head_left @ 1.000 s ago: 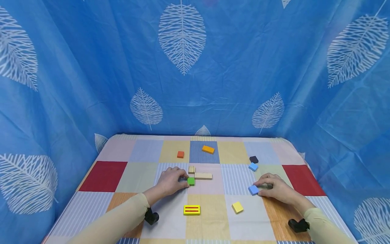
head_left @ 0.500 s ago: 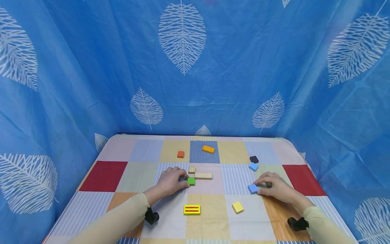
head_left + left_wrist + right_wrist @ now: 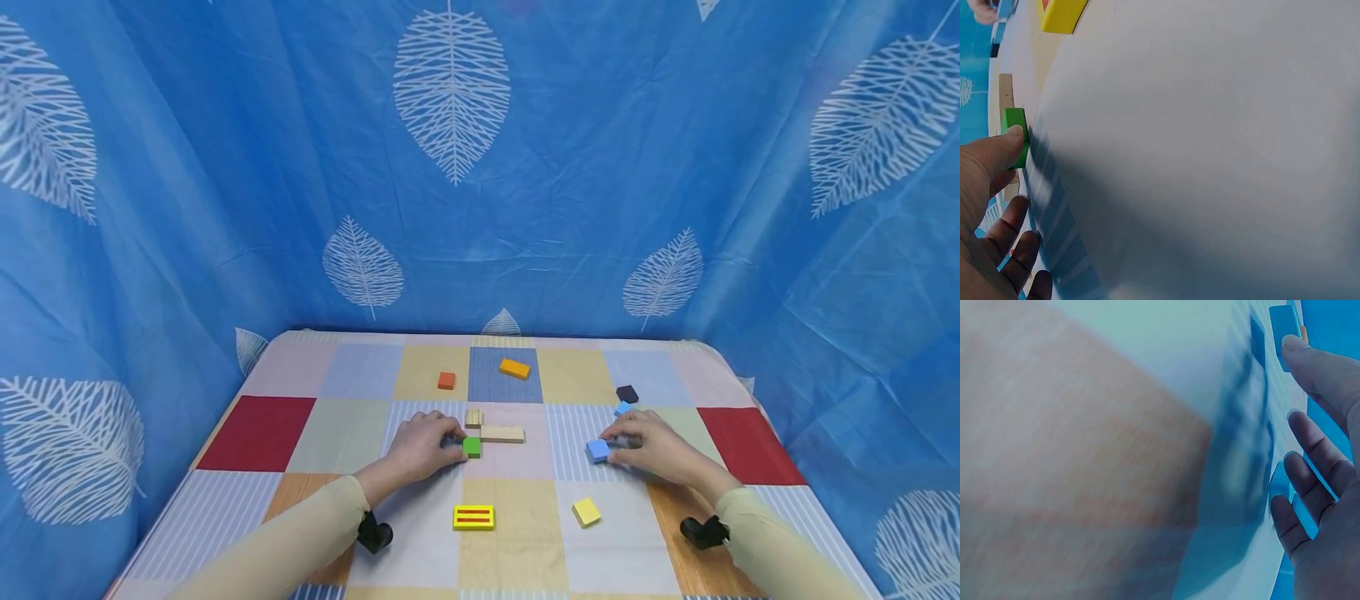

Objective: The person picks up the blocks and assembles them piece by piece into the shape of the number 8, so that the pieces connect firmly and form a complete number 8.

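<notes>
Up front, yellow block with red stripes [image 3: 473, 518] lies flat on the patchwork cloth [image 3: 517, 567], between the forearms; plain yellow block [image 3: 587, 512] sits to its right, turned at an angle. Next out, left hand [image 3: 420, 446] pinches green block [image 3: 472, 447] between thumb and finger, other fingers loose, just beside the small wooden block [image 3: 473, 418] and long wooden block [image 3: 502, 434]. Right hand [image 3: 656, 447] pinches blue block [image 3: 597, 451] over the striped patch; can't tell if it touches cloth. Beyond that hand: second blue block [image 3: 622, 408], partly hidden, near black block [image 3: 627, 394]. Farther, red-orange block [image 3: 446, 381] and orange block [image 3: 515, 368], then blue leaf-print curtain [image 3: 525, 233].
</notes>
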Tool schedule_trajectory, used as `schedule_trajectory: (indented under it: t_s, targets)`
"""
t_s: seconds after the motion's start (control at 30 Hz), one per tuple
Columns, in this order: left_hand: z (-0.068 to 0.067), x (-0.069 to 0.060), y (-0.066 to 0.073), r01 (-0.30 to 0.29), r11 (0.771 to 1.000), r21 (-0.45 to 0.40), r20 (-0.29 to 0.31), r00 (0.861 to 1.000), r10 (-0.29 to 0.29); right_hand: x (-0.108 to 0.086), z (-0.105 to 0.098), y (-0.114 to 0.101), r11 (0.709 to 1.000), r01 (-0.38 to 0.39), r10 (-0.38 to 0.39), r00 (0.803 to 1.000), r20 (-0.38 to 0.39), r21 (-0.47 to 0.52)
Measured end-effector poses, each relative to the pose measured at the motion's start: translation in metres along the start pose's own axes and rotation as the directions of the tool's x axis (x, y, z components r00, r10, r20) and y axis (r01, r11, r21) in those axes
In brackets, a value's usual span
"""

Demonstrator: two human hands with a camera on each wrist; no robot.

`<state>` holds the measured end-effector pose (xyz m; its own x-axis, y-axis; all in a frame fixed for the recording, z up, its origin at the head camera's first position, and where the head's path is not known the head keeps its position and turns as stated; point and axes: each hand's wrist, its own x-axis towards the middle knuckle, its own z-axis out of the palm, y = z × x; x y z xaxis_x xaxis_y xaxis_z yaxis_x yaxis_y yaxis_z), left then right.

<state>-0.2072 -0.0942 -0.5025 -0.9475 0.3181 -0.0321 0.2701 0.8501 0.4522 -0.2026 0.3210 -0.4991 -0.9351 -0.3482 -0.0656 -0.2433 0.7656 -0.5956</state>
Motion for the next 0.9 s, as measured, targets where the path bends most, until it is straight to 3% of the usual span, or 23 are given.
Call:
schedule_trajectory:
  t_s: [0.57, 0.9]
  targets:
    - [0.0, -0.001, 0.001, -0.003, 1.0, -0.004, -0.003, 1.0, 0.003, 0.047, 0.015, -0.033, 0.998, 0.056, -0.056, 0.998, 0.022, 0.005]
    - [0.0, 0.0, 0.0, -0.006, 1.0, 0.001, -0.005, 1.0, 0.006, 0.062, 0.023, -0.047, 0.997, 0.079, -0.079, 0.997, -0.012, -0.001]
